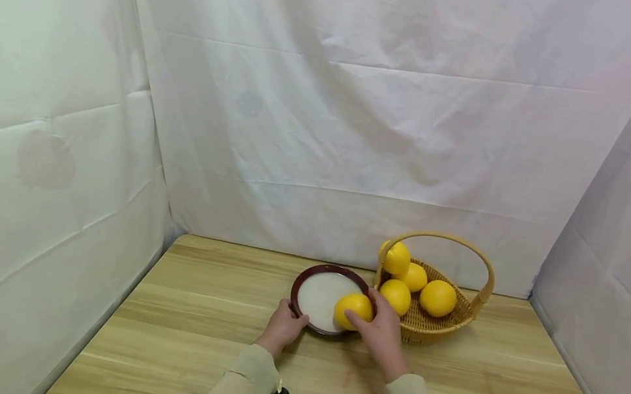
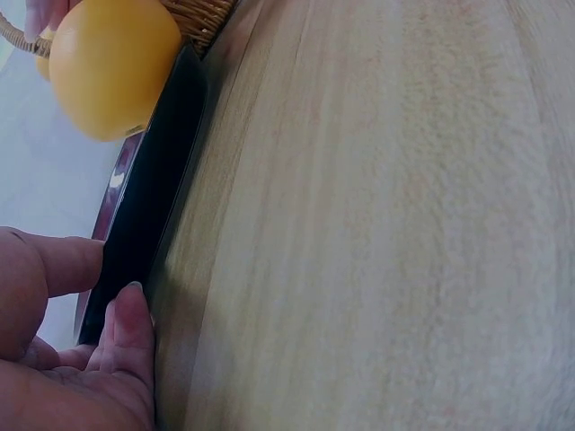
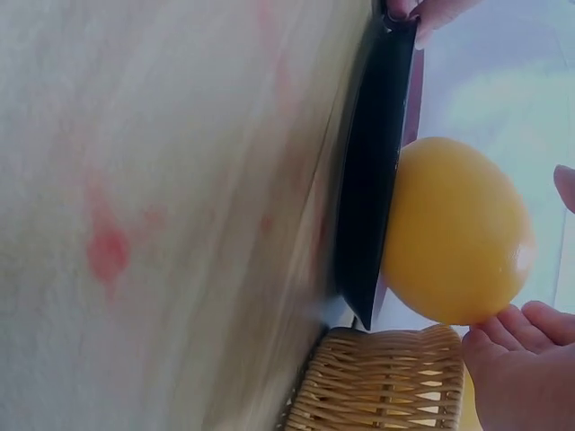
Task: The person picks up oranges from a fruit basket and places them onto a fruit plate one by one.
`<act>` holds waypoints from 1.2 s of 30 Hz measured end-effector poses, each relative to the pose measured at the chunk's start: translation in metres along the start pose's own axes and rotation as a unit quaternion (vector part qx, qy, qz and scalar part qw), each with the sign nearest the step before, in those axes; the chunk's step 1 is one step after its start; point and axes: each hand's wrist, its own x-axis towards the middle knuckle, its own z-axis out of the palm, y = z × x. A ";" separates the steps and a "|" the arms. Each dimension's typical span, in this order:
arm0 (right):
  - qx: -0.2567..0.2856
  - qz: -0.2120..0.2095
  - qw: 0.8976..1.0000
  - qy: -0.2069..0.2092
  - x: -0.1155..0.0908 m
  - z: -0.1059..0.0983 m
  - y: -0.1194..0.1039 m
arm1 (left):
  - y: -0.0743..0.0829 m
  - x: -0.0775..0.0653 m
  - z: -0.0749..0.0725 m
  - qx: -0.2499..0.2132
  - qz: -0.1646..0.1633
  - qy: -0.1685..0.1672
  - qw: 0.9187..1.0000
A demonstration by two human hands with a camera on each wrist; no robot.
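Observation:
A round plate (image 1: pixel 320 295) with a dark red-brown rim and pale inside lies on the wooden table. My left hand (image 1: pixel 284 326) grips its near-left edge, thumb at the rim and fingers against the black outer side (image 2: pixel 166 171). A yellow-orange orange (image 1: pixel 353 311) sits at the plate's right side. My right hand (image 1: pixel 383 331) is around this orange; in the right wrist view its fingertips (image 3: pixel 508 328) touch the fruit, while the thumb stands a little apart from it. A wicker basket (image 1: pixel 419 335) with several more oranges (image 1: pixel 438 298) stands just right of the plate.
The basket's tall arched handle (image 1: pixel 452 240) rises behind my right hand. White cloth (image 1: pixel 324 126) hangs at the back and both sides of the wooden table (image 1: pixel 194 320). Red stains (image 3: pixel 108 251) mark the tabletop near my right wrist.

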 end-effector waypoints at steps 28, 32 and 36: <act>-0.014 0.005 1.000 0.000 0.001 -0.026 0.002 | 0.000 0.002 -0.001 -0.004 -0.001 0.000 1.000; -0.016 0.008 1.000 0.001 0.003 -0.029 0.004 | -0.001 0.001 -0.001 -0.002 -0.001 0.001 1.000; -0.022 0.007 1.000 0.006 0.004 -0.032 0.007 | 0.000 0.000 0.000 -0.003 -0.005 -0.001 1.000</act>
